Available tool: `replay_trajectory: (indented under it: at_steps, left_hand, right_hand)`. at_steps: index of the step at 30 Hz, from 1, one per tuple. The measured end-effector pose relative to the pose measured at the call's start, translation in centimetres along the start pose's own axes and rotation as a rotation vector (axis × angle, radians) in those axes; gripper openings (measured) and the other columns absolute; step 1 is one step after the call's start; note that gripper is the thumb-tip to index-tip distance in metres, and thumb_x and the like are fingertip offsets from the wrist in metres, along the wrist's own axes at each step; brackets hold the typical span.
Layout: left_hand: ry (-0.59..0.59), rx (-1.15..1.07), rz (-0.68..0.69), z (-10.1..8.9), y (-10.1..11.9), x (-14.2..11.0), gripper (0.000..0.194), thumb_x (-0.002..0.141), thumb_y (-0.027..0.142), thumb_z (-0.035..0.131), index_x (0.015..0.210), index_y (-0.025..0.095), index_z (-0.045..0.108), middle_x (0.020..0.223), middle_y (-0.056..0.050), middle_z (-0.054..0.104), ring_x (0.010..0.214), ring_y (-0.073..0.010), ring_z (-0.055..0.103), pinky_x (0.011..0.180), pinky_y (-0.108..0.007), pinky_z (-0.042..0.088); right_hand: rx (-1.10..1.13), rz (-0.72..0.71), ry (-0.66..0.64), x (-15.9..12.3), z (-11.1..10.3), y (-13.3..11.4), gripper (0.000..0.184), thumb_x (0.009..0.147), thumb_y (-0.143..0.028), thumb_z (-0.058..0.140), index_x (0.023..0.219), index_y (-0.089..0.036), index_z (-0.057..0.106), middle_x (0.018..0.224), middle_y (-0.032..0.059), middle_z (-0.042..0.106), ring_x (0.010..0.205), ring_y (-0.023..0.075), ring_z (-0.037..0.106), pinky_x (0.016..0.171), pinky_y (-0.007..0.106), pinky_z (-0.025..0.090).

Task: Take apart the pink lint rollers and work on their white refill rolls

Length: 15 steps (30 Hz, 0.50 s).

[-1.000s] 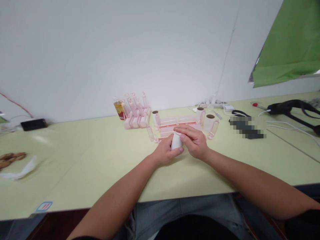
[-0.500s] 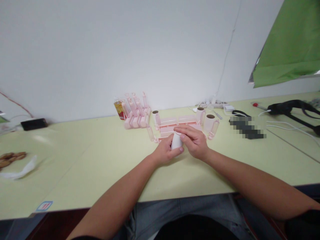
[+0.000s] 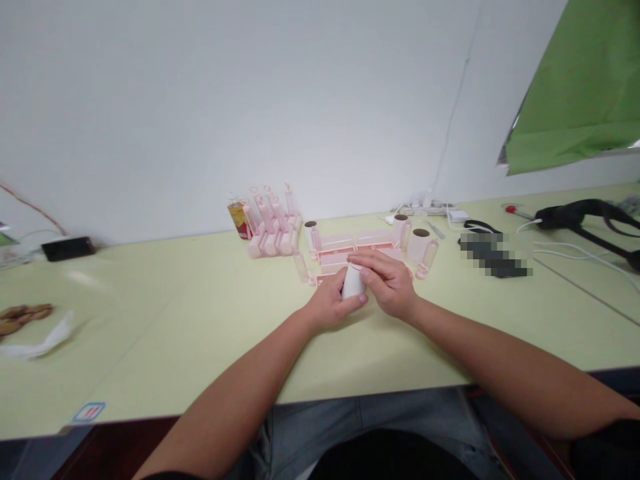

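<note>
A white lint-roller refill roll (image 3: 353,283) stands slightly tilted between my hands, over the front of the pink parts. My left hand (image 3: 331,301) is wrapped round its lower side, thumb across the front. My right hand (image 3: 389,281) closes over its top and right side, with the fingers at the upper edge and the thumb pressed on the paper. Just beyond are pink trays (image 3: 337,256), partly hidden by my hands. White rolls with brown cores (image 3: 418,248) stand at the right, beside a clear pink lint-roller handle (image 3: 428,259).
Several pink lint rollers (image 3: 274,230) stand grouped at the back left, beside a yellow-red carton (image 3: 240,220). A black phone (image 3: 69,249) lies far left, with brown food (image 3: 23,318) and white tissue (image 3: 43,340) nearer. White cables and a black strap (image 3: 580,217) lie right.
Almost nothing has moved. Both hands stay on the white refill roll in the same place.
</note>
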State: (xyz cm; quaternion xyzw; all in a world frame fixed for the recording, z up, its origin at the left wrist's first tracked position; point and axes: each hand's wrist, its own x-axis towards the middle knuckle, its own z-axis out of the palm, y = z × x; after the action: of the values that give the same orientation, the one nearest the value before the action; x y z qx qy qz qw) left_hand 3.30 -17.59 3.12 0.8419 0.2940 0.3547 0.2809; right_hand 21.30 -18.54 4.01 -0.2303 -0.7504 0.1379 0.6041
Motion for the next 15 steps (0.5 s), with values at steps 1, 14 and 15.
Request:
replay_trajectory:
  at_steps: [1,14,15]
  left_hand:
    - [0.000,0.002,-0.004,0.00,0.01,-0.01,0.044,0.085,0.051,0.061,0.108,0.014,0.055,0.086,-0.003,0.059,0.076,-0.0157,0.049,0.069,-0.028,0.039]
    - [-0.009,0.017,-0.036,-0.03,0.38,0.01,0.045,0.085,0.052,0.059,0.109,0.014,0.056,0.087,-0.003,0.060,0.077,-0.0168,0.051,0.069,-0.028,0.040]
    - [-0.008,0.015,-0.038,-0.03,0.38,-0.01,0.045,0.085,0.052,0.059,0.109,0.014,0.056,0.087,-0.003,0.060,0.076,-0.0166,0.050,0.069,-0.028,0.040]
  right_hand:
    - [-0.001,0.002,-0.001,0.01,0.00,-0.03,0.029,0.096,-0.025,0.053,0.118,-0.022,0.072,0.119,0.0101,0.071,0.113,0.0234,0.065,0.100,0.044,0.052]
    - [-0.011,0.011,-0.002,0.07,0.00,-0.15,0.028,0.097,-0.028,0.052,0.116,-0.023,0.072,0.119,0.0097,0.071,0.112,0.0234,0.065,0.099,0.045,0.053]
    - [-0.013,0.011,-0.002,0.09,0.00,-0.15,0.028,0.097,-0.028,0.052,0.116,-0.023,0.072,0.118,0.0097,0.071,0.112,0.0234,0.066,0.099,0.045,0.053]
